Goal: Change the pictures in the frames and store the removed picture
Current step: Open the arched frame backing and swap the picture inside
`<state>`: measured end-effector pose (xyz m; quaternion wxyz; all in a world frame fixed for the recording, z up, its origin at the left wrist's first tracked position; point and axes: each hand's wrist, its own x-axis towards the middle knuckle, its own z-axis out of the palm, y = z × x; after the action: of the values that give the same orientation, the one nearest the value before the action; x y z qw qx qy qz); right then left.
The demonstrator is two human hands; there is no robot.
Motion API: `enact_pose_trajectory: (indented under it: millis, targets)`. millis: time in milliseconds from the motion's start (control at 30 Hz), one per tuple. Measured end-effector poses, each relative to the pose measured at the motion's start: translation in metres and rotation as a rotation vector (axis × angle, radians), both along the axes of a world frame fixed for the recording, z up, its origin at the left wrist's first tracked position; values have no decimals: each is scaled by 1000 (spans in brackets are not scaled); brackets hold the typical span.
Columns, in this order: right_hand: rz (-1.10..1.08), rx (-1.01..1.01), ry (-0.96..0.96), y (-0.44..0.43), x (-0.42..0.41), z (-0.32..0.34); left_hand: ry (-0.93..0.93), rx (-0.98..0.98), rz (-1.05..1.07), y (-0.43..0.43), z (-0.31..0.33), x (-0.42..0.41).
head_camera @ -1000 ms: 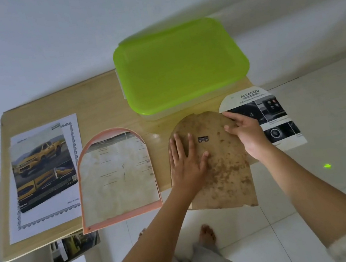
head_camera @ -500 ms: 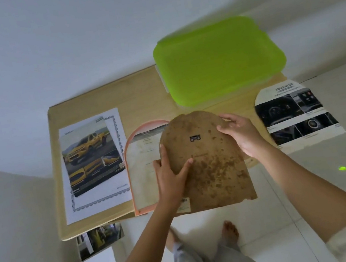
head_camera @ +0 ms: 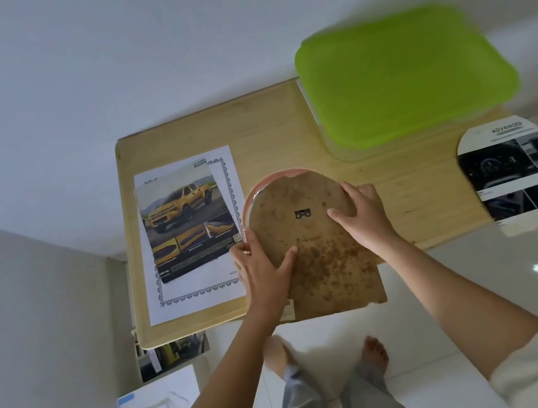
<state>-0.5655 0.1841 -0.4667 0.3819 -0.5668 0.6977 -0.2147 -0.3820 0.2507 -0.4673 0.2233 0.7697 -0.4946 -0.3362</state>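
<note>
While green lid (head_camera: 406, 76) covers box (head_camera: 358, 154) | left hand (head_camera: 264, 275) grips backing board (head_camera: 322, 259) | right hand (head_camera: 364, 217) presses it

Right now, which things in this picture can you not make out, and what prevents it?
Head view, the only one:
- Pink frame: nearly all under the brown backing board; what it holds is hidden.
- Green-lidded box: opaque, blurred lid hides the contents.
- Arched print: cut off by the right edge; small text unreadable.
- Prints on the floor: partly behind the table.
</note>
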Motion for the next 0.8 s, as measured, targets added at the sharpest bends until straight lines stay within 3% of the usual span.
enact_pose_trajectory:
  millis: [133,333,800]
  targets:
    - [114,21,189,0,4,-8,-208,20,-60,1,-1,9]
    - [153,-104,315,28,5,-8,-86,43,-102,5,-5,20]
    - [168,0,563,6,20,-6,-228,52,-77,-4,-10,16]
